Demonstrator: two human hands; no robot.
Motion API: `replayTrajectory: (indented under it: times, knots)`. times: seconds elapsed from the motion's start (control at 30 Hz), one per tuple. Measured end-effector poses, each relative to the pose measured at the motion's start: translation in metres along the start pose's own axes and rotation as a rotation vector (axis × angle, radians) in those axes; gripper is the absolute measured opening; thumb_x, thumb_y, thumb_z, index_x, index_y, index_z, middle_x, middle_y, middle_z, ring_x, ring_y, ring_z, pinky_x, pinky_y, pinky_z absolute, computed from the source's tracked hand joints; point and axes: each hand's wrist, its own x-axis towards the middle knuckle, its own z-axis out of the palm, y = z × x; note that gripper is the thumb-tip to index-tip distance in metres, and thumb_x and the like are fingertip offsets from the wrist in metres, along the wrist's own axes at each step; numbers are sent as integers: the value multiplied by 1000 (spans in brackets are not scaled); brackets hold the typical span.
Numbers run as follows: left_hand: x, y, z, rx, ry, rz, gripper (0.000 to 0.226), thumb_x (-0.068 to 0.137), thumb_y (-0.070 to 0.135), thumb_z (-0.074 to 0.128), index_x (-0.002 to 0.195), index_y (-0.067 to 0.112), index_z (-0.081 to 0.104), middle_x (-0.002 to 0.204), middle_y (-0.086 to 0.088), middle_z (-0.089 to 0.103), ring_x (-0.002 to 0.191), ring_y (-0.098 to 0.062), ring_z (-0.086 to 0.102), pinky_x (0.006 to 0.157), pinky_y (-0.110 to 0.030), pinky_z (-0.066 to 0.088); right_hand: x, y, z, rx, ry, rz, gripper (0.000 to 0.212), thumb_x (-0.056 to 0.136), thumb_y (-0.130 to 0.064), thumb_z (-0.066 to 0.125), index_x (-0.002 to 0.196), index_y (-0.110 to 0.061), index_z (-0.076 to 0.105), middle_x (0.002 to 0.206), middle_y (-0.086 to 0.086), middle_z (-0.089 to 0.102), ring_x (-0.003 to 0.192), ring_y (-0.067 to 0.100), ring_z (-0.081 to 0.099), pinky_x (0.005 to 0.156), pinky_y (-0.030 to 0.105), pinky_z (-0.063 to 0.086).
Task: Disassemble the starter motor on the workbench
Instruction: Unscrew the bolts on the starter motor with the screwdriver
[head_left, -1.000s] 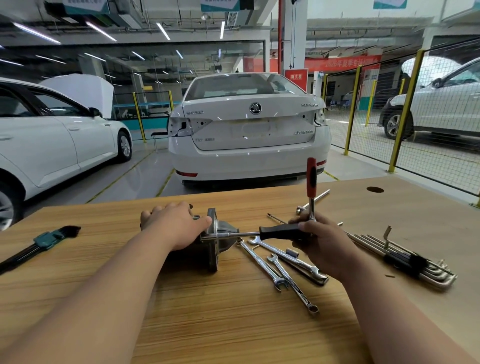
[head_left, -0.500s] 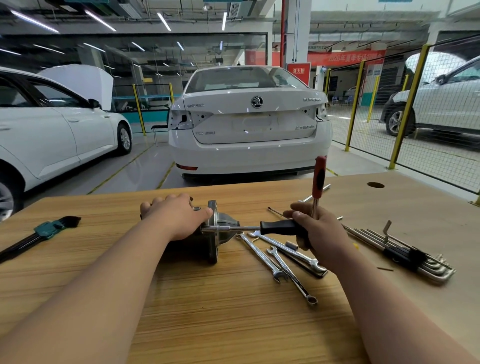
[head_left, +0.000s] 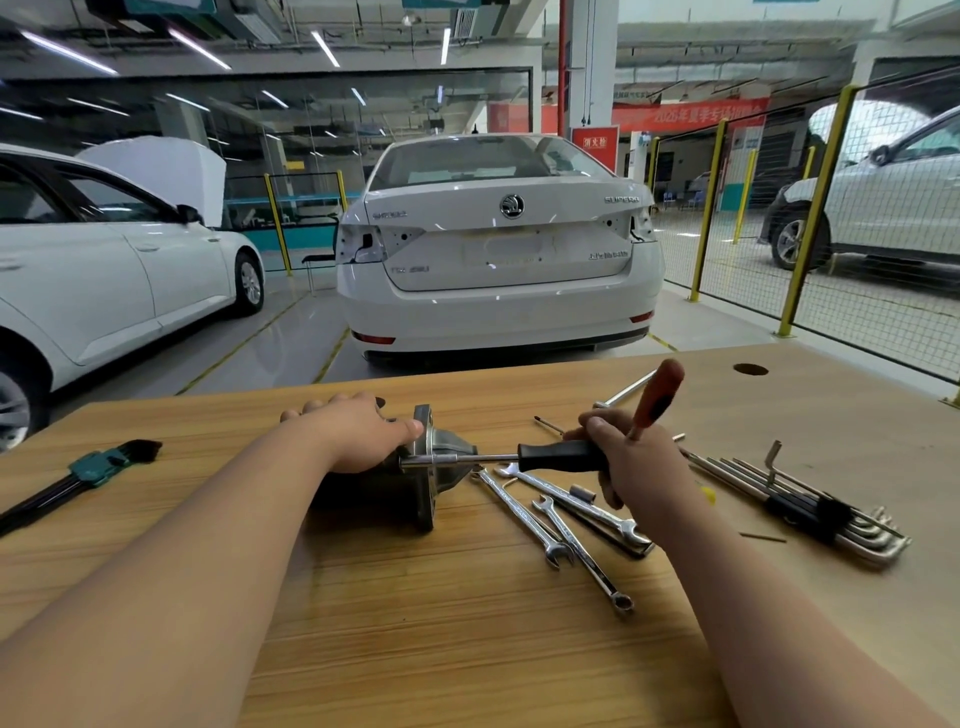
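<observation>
Steel wrenches (head_left: 519, 513) beside starter motor (head_left: 451, 446).

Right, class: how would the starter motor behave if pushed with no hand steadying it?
The starter motor looks all metal, so probably heavy for its size. Lying on its side on the smooth workbench, its rounded body might roll or slide, though the wide flange probably checks rolling.
</observation>
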Motion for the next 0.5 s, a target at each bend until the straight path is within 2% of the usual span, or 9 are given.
replayTrajectory:
  times: [0.07, 0.13, 0.2, 0.27, 0.3, 0.37, 0.43, 0.5]
  knots:
    - [0, 0, 0, 1, 3, 0, 76, 86, 74, 34, 142, 22, 36, 150, -10, 33, 137, -34, 27, 106, -47, 24, 0, 1, 1, 75, -15, 36, 12, 99, -14, 54, 102, -20, 63, 89, 4, 75, 40, 7, 51, 40, 22, 43]
    - [-1, -1, 1, 3, 4, 1, 76, 86, 74, 33, 141, 22, 37, 150, -9, 33, 136, -34, 28, 105, -47, 24, 1, 2, -2, 179, -68, 67, 18, 97, -6, 55, 110, -17, 61, 100, 4, 74, 49, 13, 58, 45, 24, 48]
    - [-1, -1, 1, -3, 10, 4, 76, 86, 74, 32, 141, 21, 37, 149, -9, 34, 136, -34, 28, 105, -47, 24, 1, 2, -6, 270, -130, 80, 28, 94, 0, 55, 114, -19, 59, 112, -1, 70, 71, 20, 68, 57, 27, 54]
    - [-2, -1, 1, -4, 16, 4, 77, 86, 75, 32, 141, 21, 37, 150, -9, 33, 136, -34, 28, 105, -47, 24, 2, 5, -10, 287, -166, 65, 33, 93, 3, 55, 113, -24, 59, 120, -6, 65, 94, 23, 69, 67, 26, 55]
    - [-2, -1, 1, -3, 14, 3, 77, 86, 75, 33, 141, 21, 37, 150, -9, 33, 136, -34, 28, 106, -47, 24, 2, 5, -10, 276, -174, 58, 34, 93, 3, 55, 112, -25, 59, 122, -7, 64, 98, 24, 68, 67, 24, 55]
    - [-3, -1, 0, -4, 10, 0, 78, 85, 75, 33, 142, 21, 36, 151, -10, 32, 137, -34, 27, 107, -47, 24, 0, 3, -8, 238, -162, 49, 32, 94, 2, 55, 110, -25, 59, 121, -5, 64, 91, 24, 69, 59, 19, 53]
    - [-3, -1, -1, -15, -2, -1, 79, 86, 74, 34, 143, 20, 35, 151, -10, 32, 137, -34, 26, 109, -48, 24, -1, 0, -5, 177, -116, 34, 25, 95, -1, 55, 107, -23, 59, 114, 0, 68, 72, 19, 68, 49, 18, 50]
    - [-1, -2, -2, -32, -11, 0, 78, 86, 73, 36, 143, 19, 35, 150, -11, 32, 137, -34, 26, 110, -50, 26, -1, -1, -2, 113, -59, 7, 15, 98, -10, 53, 103, -21, 62, 103, 6, 72, 51, 14, 60, 44, 22, 46]
